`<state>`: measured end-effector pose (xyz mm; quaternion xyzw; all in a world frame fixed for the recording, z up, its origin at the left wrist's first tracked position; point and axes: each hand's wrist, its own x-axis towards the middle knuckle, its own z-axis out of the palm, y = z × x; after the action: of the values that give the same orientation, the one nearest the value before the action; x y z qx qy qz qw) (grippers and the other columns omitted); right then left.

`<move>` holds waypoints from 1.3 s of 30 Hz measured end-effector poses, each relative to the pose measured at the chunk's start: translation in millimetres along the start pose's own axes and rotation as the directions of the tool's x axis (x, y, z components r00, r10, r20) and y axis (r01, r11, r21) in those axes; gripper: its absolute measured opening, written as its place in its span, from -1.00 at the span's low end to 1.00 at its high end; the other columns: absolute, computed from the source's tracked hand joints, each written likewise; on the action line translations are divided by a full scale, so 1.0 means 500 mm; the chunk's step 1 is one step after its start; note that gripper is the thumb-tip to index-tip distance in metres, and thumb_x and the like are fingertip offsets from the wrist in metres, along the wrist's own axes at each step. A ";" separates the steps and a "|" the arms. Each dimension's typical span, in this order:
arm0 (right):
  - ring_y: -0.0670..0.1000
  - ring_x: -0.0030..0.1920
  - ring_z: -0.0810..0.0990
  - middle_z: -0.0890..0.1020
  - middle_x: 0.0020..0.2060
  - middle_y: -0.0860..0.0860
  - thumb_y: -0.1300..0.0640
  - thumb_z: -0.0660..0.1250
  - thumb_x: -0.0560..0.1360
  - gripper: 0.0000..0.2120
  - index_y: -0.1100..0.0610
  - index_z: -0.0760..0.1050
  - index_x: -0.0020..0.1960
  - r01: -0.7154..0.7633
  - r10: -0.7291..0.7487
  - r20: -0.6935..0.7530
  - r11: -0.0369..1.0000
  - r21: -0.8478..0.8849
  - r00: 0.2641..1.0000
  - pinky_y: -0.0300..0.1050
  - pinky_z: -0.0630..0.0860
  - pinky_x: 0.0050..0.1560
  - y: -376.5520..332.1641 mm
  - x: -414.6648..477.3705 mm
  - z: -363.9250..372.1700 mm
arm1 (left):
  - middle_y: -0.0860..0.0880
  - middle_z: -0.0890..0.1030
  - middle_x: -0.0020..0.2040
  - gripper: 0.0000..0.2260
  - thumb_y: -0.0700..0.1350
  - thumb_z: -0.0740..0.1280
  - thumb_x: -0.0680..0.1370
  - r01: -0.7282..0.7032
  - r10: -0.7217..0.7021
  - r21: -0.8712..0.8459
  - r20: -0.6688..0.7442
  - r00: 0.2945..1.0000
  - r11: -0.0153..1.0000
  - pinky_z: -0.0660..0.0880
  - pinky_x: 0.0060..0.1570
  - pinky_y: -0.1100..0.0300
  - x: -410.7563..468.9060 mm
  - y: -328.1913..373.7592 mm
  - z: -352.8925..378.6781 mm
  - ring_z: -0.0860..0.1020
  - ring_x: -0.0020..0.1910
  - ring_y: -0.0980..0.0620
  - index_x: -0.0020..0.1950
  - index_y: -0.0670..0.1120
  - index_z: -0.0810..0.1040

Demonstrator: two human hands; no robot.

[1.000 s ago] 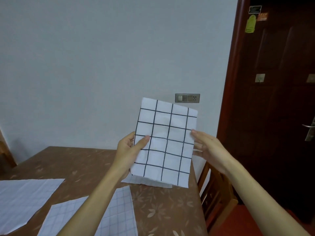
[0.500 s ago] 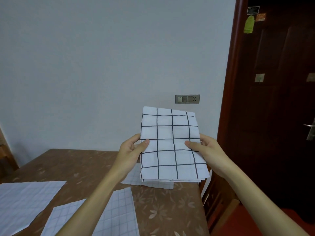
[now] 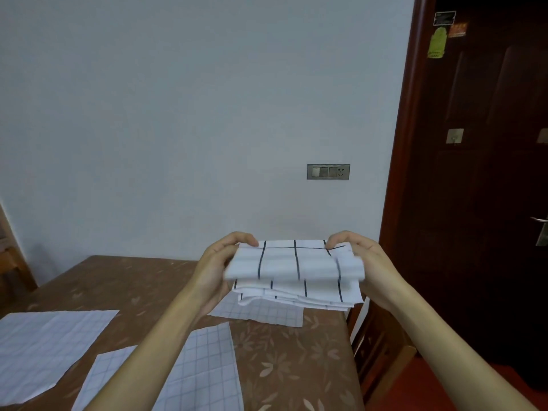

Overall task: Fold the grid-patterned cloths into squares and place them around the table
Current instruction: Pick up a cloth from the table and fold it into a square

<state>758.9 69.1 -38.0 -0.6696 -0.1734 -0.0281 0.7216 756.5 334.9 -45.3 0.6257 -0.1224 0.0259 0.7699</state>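
A white cloth with a bold black grid [image 3: 296, 271] hangs in the air above the table's far right corner, doubled over with its upper half bent toward me and slightly blurred. My left hand [image 3: 219, 268] grips its left edge and my right hand [image 3: 364, 262] grips its right edge. Three pale, fine-grid cloths lie flat on the brown table [image 3: 296, 366]: one [image 3: 267, 314] right under the held cloth, one [image 3: 204, 372] under my left forearm, and one [image 3: 44, 348] at the left edge.
The table's right edge runs beside a wooden chair [image 3: 382, 351]. A dark wooden door [image 3: 489, 173] stands at the right. On the grey wall behind sits a switch and socket plate [image 3: 328, 172]. Another chair part [image 3: 9, 256] shows at far left.
The bold-grid cloth was upright and flat facing me; it has dropped lower and its top half is folding over toward me. Both hands moved down and shifted to its upper corners.
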 end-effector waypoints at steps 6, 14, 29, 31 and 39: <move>0.05 -0.11 0.67 0.65 -0.06 0.16 0.11 0.04 0.60 -0.59 0.37 0.56 0.00 -0.037 0.032 0.030 0.985 0.169 0.999 -0.21 0.61 -0.19 -0.004 -0.006 0.000 | -0.19 0.46 -0.20 -0.67 -0.22 0.11 0.60 0.000 0.001 0.012 -0.058 0.998 1.000 0.39 -0.41 0.19 -0.012 -0.003 0.011 0.48 -0.31 -0.05 -0.26 -0.10 0.58; 0.13 0.19 0.67 0.68 0.19 0.10 0.04 0.41 0.53 -0.57 0.13 0.49 0.36 -0.165 0.162 0.035 0.973 0.161 0.986 0.03 0.60 0.16 0.031 -0.003 0.008 | -0.14 0.74 -0.12 -0.90 -0.26 0.49 0.50 -0.190 0.246 0.252 -0.213 0.945 0.949 0.65 -0.15 -0.02 -0.009 -0.025 0.026 0.69 -0.16 -0.13 -0.06 -0.07 0.67; 0.22 0.13 0.68 0.70 0.11 0.22 0.28 0.41 0.52 -0.70 0.28 0.57 0.24 0.015 0.007 -0.121 0.984 0.178 0.993 -0.04 0.66 0.06 0.015 -0.002 -0.007 | 0.04 0.73 -0.04 -0.72 -0.14 0.58 0.42 -0.055 0.030 0.490 0.060 0.998 0.870 0.57 -0.16 0.34 -0.020 -0.046 0.054 0.69 -0.08 0.14 0.09 -0.04 0.66; 0.24 0.14 0.68 0.70 0.11 0.22 0.27 0.40 0.52 -0.70 0.27 0.57 0.25 -0.044 0.050 -0.037 0.987 0.155 0.998 -0.06 0.66 0.03 0.015 -0.007 -0.013 | 0.01 0.74 -0.05 -0.84 -0.05 0.48 0.52 -0.011 -0.038 0.462 0.096 0.995 0.887 0.54 -0.17 0.35 -0.017 -0.042 0.055 0.68 -0.09 0.12 0.04 -0.09 0.70; 0.18 0.23 0.64 0.65 0.23 0.16 0.16 0.32 0.59 -0.64 0.21 0.48 0.37 -0.090 0.081 0.056 0.977 0.194 0.995 0.04 0.59 0.21 0.047 -0.007 0.005 | -0.07 0.76 0.02 -0.81 -0.16 0.44 0.55 0.025 -0.030 0.220 0.021 0.999 0.975 0.64 -0.13 0.21 -0.003 -0.067 0.073 0.73 -0.01 -0.03 0.14 -0.17 0.67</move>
<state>761.5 73.5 -61.1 -0.6025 -0.1636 0.0363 0.7803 755.7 292.7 -70.7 0.7088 -0.1195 0.0212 0.6949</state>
